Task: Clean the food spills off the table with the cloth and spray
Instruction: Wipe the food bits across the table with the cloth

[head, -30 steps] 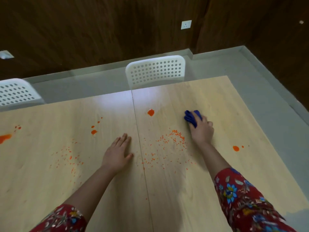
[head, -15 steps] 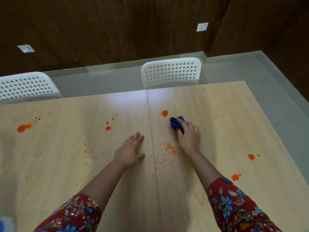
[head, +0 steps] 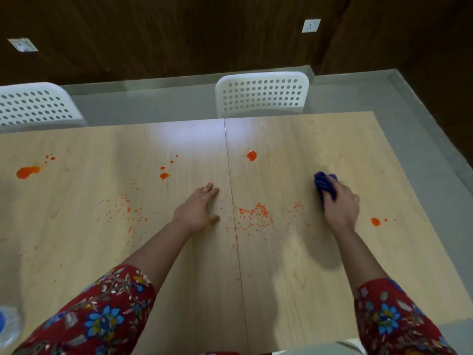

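Bracing flat on the pale wooden desk [head: 179, 278] with the left hand [head: 197, 210], fingers straight, just left of the centre seam. Gripping a bunched blue cloth [head: 325, 184] in the right hand [head: 339, 203], pressed to the desk right of scattered orange crumbs [head: 256, 213]. Facing an orange sauce blob [head: 251, 155] farther back, then two white perforated chairs [head: 262, 94].

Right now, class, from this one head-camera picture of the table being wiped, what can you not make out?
1. Head view: the blue cloth is mostly covered by the right hand; its size and soiling are hidden.
2. Head view: a clear object with blue on it, at the bottom-left corner, is blurred and cut off by the frame edge; whether it is the spray is unclear.
3. Head view: any spill under the left hand is hidden.
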